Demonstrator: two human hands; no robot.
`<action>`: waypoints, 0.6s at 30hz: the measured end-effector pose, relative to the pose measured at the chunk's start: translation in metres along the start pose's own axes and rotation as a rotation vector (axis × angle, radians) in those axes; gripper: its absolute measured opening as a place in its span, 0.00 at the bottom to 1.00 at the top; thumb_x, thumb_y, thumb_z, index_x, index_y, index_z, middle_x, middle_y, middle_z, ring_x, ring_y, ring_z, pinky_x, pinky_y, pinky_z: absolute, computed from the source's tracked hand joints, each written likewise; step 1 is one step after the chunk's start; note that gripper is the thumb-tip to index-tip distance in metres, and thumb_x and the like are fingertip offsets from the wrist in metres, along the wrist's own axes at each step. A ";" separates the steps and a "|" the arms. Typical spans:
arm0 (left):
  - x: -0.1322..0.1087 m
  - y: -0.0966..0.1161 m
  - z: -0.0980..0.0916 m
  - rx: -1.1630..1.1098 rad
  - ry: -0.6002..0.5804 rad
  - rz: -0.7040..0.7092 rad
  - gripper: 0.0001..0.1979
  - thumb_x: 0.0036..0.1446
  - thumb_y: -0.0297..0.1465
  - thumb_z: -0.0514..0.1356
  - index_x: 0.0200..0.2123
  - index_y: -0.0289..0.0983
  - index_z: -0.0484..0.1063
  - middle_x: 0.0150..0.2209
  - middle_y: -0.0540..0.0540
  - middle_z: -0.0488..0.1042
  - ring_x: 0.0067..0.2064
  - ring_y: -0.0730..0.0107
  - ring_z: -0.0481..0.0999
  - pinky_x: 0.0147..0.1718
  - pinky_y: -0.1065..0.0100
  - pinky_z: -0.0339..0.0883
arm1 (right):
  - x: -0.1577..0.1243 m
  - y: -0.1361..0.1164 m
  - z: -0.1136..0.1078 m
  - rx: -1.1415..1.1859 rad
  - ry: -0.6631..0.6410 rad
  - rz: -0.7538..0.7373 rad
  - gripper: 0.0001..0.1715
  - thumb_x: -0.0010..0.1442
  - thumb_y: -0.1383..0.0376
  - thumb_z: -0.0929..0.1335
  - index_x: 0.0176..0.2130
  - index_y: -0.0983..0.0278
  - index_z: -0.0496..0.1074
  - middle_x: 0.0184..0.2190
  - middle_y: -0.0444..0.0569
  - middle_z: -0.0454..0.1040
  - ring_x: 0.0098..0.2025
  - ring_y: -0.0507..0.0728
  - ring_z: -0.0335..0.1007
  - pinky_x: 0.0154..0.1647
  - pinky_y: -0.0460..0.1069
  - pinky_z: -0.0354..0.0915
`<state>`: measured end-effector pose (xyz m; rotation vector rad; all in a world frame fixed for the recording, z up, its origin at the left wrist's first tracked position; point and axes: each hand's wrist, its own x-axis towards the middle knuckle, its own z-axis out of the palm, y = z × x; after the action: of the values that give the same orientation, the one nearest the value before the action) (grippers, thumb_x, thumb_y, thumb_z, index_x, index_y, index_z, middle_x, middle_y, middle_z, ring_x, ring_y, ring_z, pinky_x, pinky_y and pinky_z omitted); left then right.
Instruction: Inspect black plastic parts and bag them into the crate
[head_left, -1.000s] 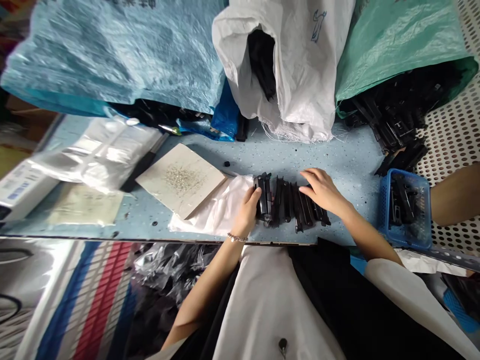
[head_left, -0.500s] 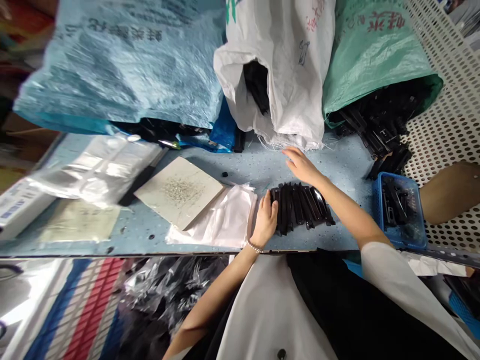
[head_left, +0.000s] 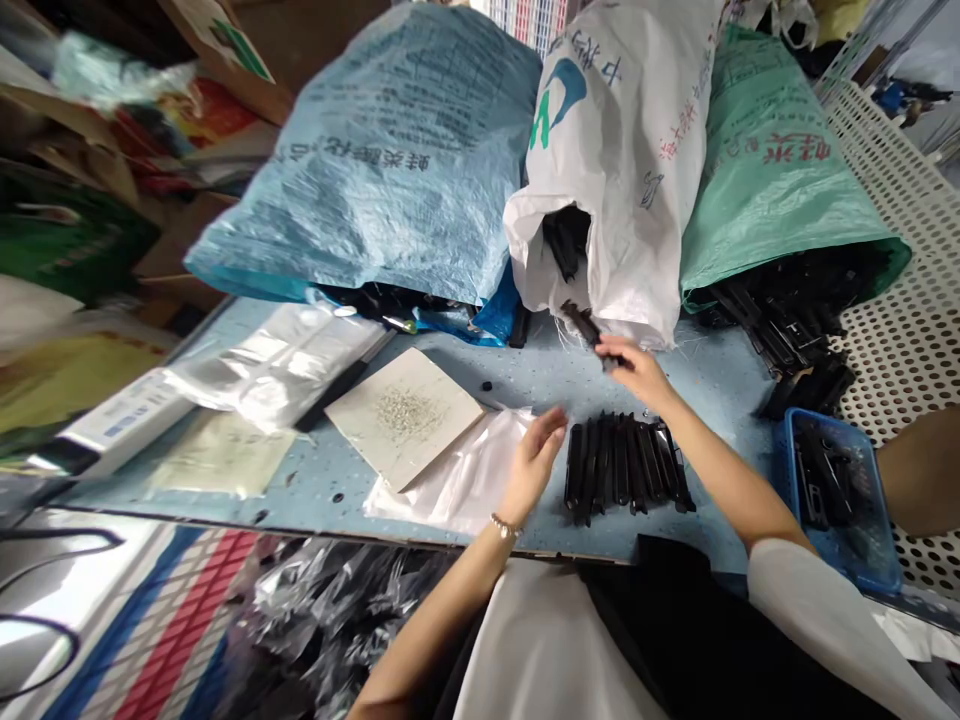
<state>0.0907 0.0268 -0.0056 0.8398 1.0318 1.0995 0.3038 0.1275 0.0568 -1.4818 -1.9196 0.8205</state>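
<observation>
Black strip, slim and elongated, is pinched at its near end by the fingers of the right hand. Its long axis slants up and to the left, away from the fingertips, and its far end points into the mouth of the white sack lying on the table. Just below those fingers a row of black strips lies side by side on the table, each with its long axis running away from the person. The left hand hovers at the row's left end, its fingers loosely spread and holding nothing, above a clear plastic bag. Farther left of these fingers lies a pale card. Well to the right of the pinching fingers sits a blue basket of dark parts.
</observation>
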 end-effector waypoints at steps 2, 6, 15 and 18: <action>0.008 0.017 0.009 -0.238 -0.067 -0.034 0.31 0.55 0.52 0.68 0.56 0.41 0.72 0.57 0.39 0.77 0.59 0.54 0.76 0.61 0.52 0.68 | -0.054 -0.017 0.015 0.204 -0.063 -0.132 0.21 0.63 0.67 0.70 0.56 0.57 0.72 0.66 0.56 0.65 0.64 0.64 0.69 0.58 0.61 0.73; 0.005 0.041 0.018 -0.352 -0.099 -0.084 0.32 0.54 0.53 0.68 0.54 0.39 0.72 0.42 0.43 0.81 0.45 0.58 0.82 0.45 0.59 0.76 | -0.110 -0.046 0.022 0.146 -0.080 -0.270 0.20 0.68 0.62 0.69 0.58 0.57 0.66 0.59 0.56 0.69 0.61 0.62 0.71 0.54 0.58 0.75; -0.050 0.053 0.013 0.107 -0.201 -0.023 0.39 0.64 0.53 0.60 0.71 0.45 0.52 0.52 0.40 0.77 0.40 0.58 0.82 0.32 0.61 0.78 | -0.069 -0.057 0.000 -0.508 -0.003 -0.534 0.18 0.74 0.55 0.61 0.37 0.62 0.71 0.32 0.52 0.73 0.37 0.60 0.68 0.34 0.53 0.65; -0.060 0.054 0.012 0.324 -0.177 0.109 0.38 0.67 0.51 0.57 0.72 0.43 0.50 0.62 0.36 0.70 0.53 0.50 0.79 0.43 0.55 0.80 | -0.073 -0.059 0.018 -0.253 -0.051 -0.437 0.25 0.75 0.50 0.59 0.32 0.61 0.67 0.29 0.50 0.70 0.33 0.57 0.66 0.33 0.51 0.62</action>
<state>0.0792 -0.0178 0.0618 1.2431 1.0387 0.9412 0.2695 0.0426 0.0844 -1.1120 -2.3357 0.4321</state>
